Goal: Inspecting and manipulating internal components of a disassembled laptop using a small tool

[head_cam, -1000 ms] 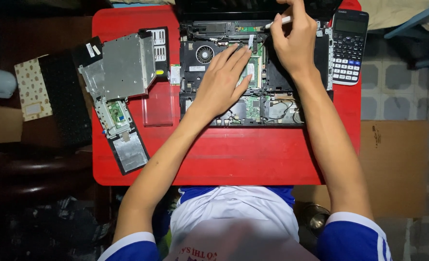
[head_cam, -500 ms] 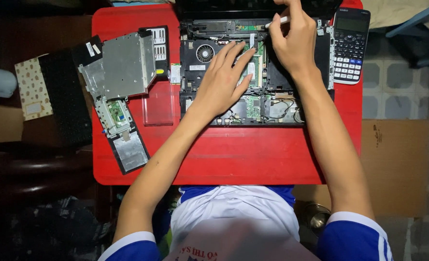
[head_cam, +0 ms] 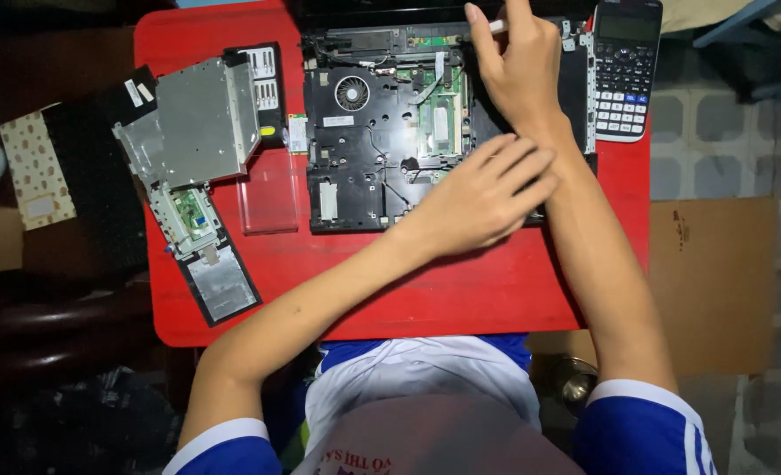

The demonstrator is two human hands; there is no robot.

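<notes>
One head-worn camera looks straight down, fairly near, over the red table [head_cam: 390,290].

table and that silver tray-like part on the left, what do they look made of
Table: looks like glossy red plastic, given its even colour, soft sheen and rounded corners; painted wood can't be ruled out. Silver part: probably thin sheet metal with a dull brushed-grey finish, folded edges and small punched holes.

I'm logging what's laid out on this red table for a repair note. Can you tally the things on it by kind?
Opened laptop base: 1
Calculator: 1
Silver metal drive casing: 1
Flat black panels: 2, one by the casing, one at the table's left front
Clear plastic piece: 1
Total: 6

The right hand holds a thin white tool; the left hand rests over the base.
</notes>
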